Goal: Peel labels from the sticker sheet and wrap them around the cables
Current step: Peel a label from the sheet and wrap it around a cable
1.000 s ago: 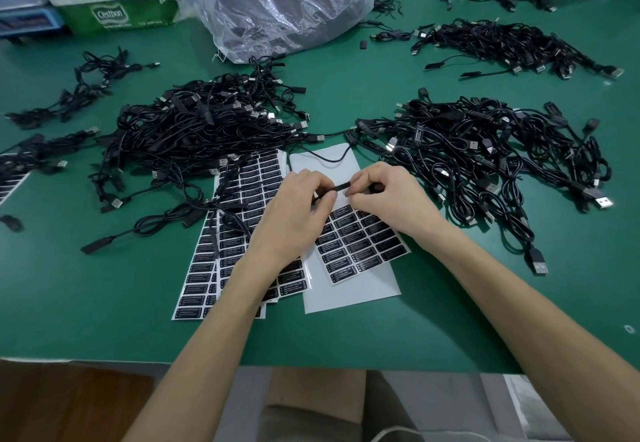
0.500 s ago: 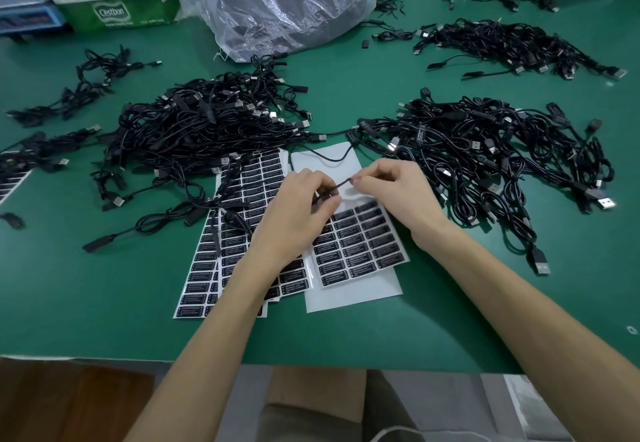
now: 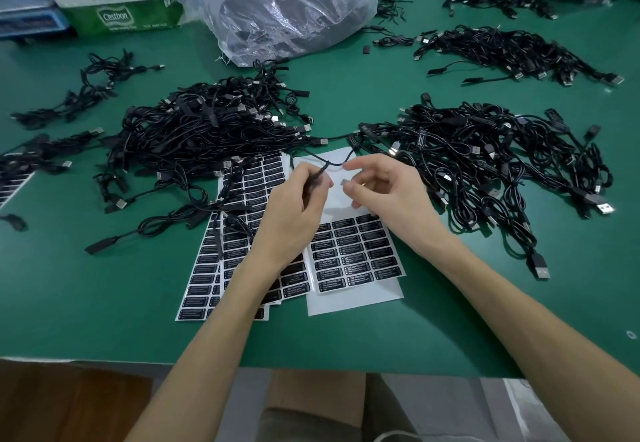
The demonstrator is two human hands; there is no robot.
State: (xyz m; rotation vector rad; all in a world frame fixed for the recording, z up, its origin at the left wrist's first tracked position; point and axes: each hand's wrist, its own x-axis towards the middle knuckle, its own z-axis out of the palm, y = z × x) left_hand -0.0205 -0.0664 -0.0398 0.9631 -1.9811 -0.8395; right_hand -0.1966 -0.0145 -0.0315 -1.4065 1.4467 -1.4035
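Sprawling across green table (image 3: 104,303), black cable piles (image 3: 207,129), sticker sheets (image 3: 356,254), plastic bag (image 3: 287,8)

hands (image 3: 294,213) (image 3: 388,199): 2 | cable heaps (image 3: 207,136): at least 6 | sticker sheets (image 3: 356,251): at least 3

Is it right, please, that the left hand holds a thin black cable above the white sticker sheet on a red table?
Not quite: the head view shows a green table, not red. The left hand does hold the thin black cable above the white sticker sheet.
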